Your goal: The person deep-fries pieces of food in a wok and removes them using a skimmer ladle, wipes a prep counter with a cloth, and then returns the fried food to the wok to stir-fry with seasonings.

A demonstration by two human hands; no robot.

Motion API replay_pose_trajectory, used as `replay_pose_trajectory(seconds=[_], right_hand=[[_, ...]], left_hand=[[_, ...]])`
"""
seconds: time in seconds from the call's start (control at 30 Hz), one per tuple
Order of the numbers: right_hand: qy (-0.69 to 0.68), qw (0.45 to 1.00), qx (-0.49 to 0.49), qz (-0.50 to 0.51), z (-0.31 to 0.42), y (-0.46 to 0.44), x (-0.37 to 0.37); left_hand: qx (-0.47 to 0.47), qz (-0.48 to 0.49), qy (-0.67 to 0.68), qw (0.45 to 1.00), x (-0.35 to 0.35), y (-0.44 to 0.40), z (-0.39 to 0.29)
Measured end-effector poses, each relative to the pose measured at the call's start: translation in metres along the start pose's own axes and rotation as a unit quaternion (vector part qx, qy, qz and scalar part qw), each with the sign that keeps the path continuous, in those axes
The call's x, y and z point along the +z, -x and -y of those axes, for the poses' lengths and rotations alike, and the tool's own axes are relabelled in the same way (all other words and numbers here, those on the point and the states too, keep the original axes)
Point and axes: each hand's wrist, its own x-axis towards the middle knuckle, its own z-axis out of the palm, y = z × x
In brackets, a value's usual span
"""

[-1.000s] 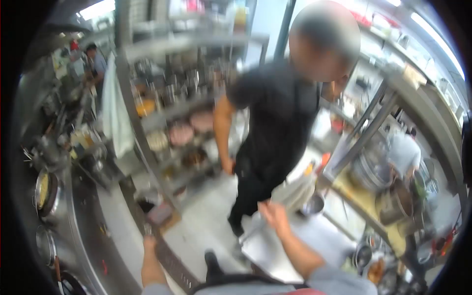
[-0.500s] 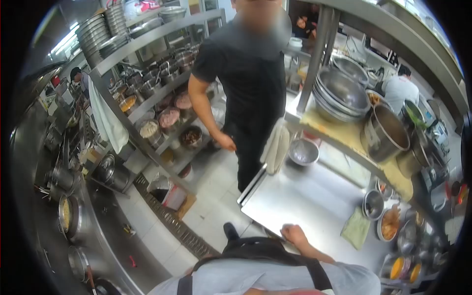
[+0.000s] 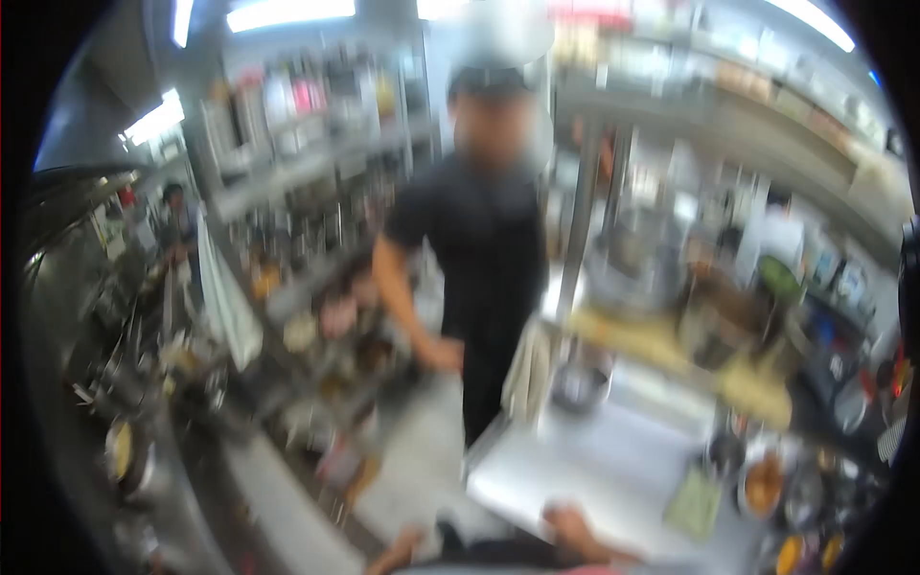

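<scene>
The view is blurred. My right hand (image 3: 567, 527) is low in the frame at the near edge of the steel counter (image 3: 594, 460), its fingers smeared; no object shows in it. Lower left of centre, my left hand (image 3: 407, 544) hangs beside my body over the floor, its fingers too blurred to make out. A green cloth (image 3: 693, 503) and a metal bowl (image 3: 579, 385) lie on the counter, to the right of and beyond my right hand. A beige cloth (image 3: 527, 372) hangs at the counter's far left corner.
A person in black (image 3: 489, 230) stands beyond the counter. Shelves of pans and food (image 3: 331, 311) are behind at left, with a hanging white towel (image 3: 225, 297). At right, a raised shelf (image 3: 632, 335) holds stacked bowls and pots. A stove line (image 3: 125, 450) runs along the left.
The view has tilted up and the counter sits lower. My left hand, hidden half a second ago, shows again at the bottom. My right hand remains near the counter's edge.
</scene>
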Motion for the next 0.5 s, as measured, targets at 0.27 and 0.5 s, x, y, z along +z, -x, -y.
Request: replay_pose_trajectory(seconds=[0.27, 0.5], right_hand=[[-0.024, 0.985, 0.131, 0.111, 0.054, -0.03, -0.059], [0.007, 0.984, 0.173, 0.053, 0.071, -0.035, -0.061]], left_hand=[[-0.106, 0.199, -0.061, 0.972, 0.044, 0.079, 0.03], [-0.017, 0.11, -0.163, 0.98, 0.01, 0.086, 0.043]])
